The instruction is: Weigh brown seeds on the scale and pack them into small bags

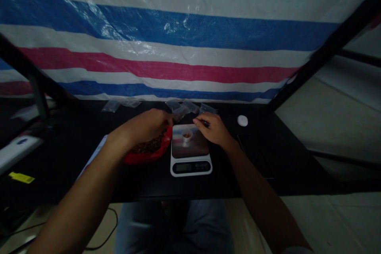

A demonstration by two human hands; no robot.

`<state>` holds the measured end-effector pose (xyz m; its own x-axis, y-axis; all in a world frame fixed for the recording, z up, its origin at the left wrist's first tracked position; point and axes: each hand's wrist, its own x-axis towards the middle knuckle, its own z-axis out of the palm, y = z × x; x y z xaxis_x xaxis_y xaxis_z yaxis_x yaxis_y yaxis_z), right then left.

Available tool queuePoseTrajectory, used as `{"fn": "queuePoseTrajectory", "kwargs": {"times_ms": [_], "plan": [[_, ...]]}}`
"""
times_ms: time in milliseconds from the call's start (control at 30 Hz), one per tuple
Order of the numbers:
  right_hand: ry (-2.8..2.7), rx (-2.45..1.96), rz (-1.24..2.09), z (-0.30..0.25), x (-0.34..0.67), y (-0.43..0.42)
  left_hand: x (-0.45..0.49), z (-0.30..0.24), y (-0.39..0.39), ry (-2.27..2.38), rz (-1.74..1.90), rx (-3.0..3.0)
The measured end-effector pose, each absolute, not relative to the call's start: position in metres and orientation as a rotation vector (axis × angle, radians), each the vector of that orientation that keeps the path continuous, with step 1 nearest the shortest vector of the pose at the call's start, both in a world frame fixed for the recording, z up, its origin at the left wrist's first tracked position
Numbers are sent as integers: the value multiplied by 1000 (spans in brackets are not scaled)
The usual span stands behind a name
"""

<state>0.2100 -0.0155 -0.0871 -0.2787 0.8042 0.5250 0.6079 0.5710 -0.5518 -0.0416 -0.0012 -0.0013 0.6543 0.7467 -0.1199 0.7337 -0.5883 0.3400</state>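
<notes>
Glossy striped sheeting [190, 33] backs a metal-topped scale [192, 150] bearing a round cup [187, 140].

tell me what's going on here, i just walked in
A person is seated at a black table with both hands around a small scale. The left hand is over a red bag of small brown pieces; its fingertips are hidden. The right hand is curled by the scale's far right corner; what it holds is unclear. A little white cup with some brown bits stands on the scale, and clear plastic bags lie behind.
</notes>
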Motion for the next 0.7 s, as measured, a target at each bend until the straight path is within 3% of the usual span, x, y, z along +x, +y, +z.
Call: {"fn": "queuePoseTrajectory", "kwargs": {"times_ms": [167,700], "plan": [[-2013,-1145,310,-87,209,-16,-66,-30,-1,1459,-383,2350],[-2050,-1168,321,-88,208,-16,-73,-46,-7,1388,-110,2483]]}}
